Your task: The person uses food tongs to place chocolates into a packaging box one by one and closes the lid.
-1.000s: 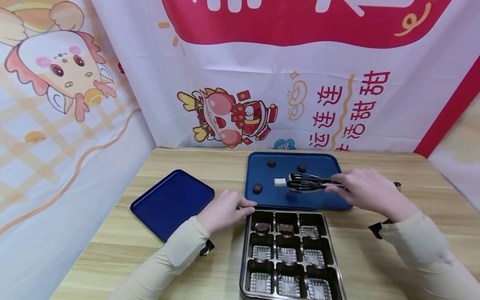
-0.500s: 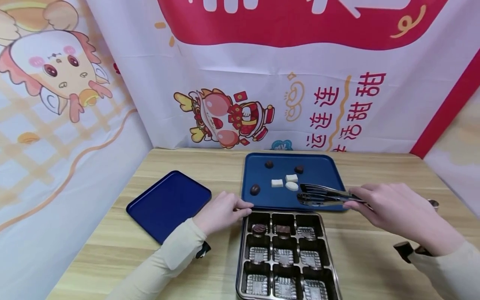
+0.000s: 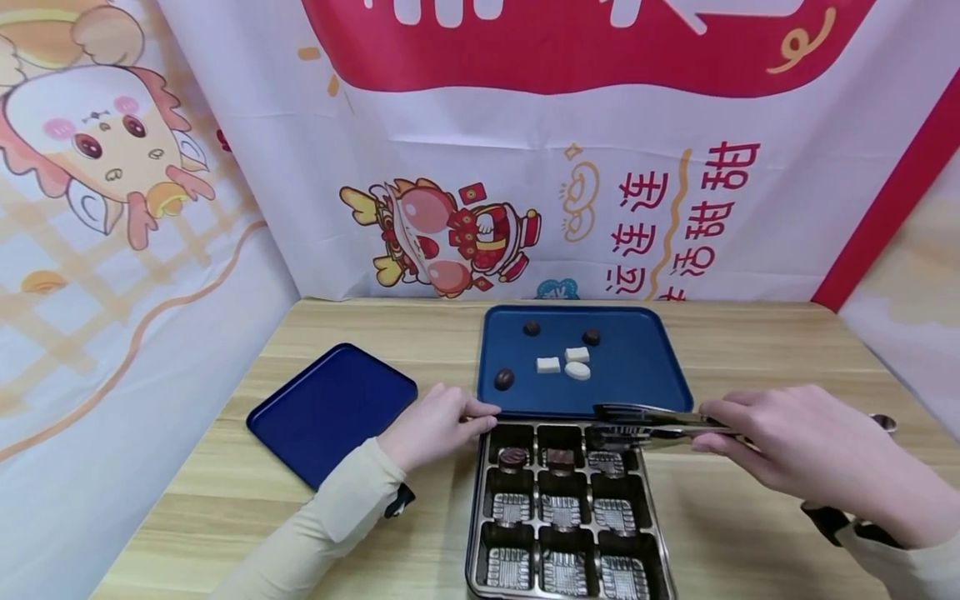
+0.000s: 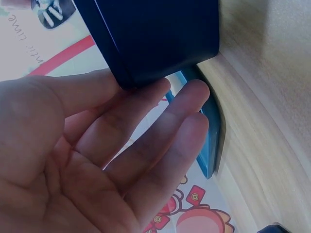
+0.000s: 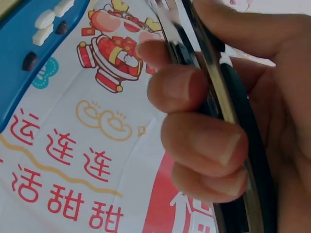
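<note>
A person's right hand (image 3: 806, 442) is curled around a pair of metal tongs (image 3: 660, 415), while the left hand (image 3: 431, 427) pinches the far left corner of the compartmented box (image 3: 561, 523) between thumb and index finger, its other fingers extended free of it. The two hands are well apart. The box stands on the near part of the worktop (image 3: 738, 546), with a round dark chocolate (image 3: 513, 457) in its far left compartment and a rectangular dark chocolate (image 3: 560, 460) in the far middle one. The tongs' tips are over the far right compartment, so the step in hand looks like filling that third place; whether a piece sits between the tips cannot be told. On the blue tray (image 3: 637, 371) just beyond the box lie three dark chocolates (image 3: 504, 379) and three white pieces (image 3: 577, 370), the white ones grouped near the middle. A dark blue tray (image 3: 330, 412) lies to the left. If the tongs carry a piece, the next move probably calls for lowering the tips clear of the dividers and easing the grip, with the left hand steadying the corner; if not, it calls for reaching back to the blue tray.
</note>
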Action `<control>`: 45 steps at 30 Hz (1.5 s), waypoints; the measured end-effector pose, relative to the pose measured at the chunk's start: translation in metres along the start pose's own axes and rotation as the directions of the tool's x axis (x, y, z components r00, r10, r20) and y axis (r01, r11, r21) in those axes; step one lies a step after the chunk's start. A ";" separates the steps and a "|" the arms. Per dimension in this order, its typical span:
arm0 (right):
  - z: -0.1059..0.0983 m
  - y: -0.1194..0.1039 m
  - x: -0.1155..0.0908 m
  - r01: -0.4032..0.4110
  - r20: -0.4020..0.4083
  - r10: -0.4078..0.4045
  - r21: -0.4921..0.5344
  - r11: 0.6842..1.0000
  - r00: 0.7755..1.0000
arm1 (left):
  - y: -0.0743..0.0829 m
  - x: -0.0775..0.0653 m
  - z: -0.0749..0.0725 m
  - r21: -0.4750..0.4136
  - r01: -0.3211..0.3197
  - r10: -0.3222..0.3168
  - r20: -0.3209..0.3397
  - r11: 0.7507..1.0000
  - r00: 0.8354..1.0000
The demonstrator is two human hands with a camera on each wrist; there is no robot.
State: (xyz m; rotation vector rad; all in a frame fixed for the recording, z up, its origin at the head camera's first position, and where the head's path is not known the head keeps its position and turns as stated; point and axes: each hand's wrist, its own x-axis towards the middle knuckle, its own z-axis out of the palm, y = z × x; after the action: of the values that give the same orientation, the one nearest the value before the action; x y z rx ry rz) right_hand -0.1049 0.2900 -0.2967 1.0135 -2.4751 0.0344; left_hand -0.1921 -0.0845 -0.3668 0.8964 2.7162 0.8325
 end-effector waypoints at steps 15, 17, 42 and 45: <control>0.010 -0.003 0.000 -0.038 0.120 0.035 0.017 0.999 0.992 | 0.000 0.001 0.001 0.005 -0.017 0.017 -0.011 1.000 1.000; 0.010 -0.003 0.001 -0.038 0.122 0.036 0.014 0.999 0.992 | 0.000 0.001 0.001 0.010 -0.020 0.020 -0.014 1.000 1.000; 0.011 -0.004 0.002 -0.064 0.135 0.064 0.000 0.998 0.989 | 0.001 0.000 0.001 0.023 -0.024 0.024 -0.016 0.999 1.000; 0.011 0.000 0.005 -0.057 0.060 0.058 -0.006 0.998 0.997 | 0.001 0.000 0.001 0.023 -0.024 0.024 -0.014 0.999 1.000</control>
State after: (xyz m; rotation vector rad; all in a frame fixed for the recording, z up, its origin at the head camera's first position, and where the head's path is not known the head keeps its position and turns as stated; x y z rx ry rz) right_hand -0.1120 0.2844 -0.3041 0.9549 -2.5579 0.0175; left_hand -0.1917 -0.0833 -0.3671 0.9328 2.7381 0.8174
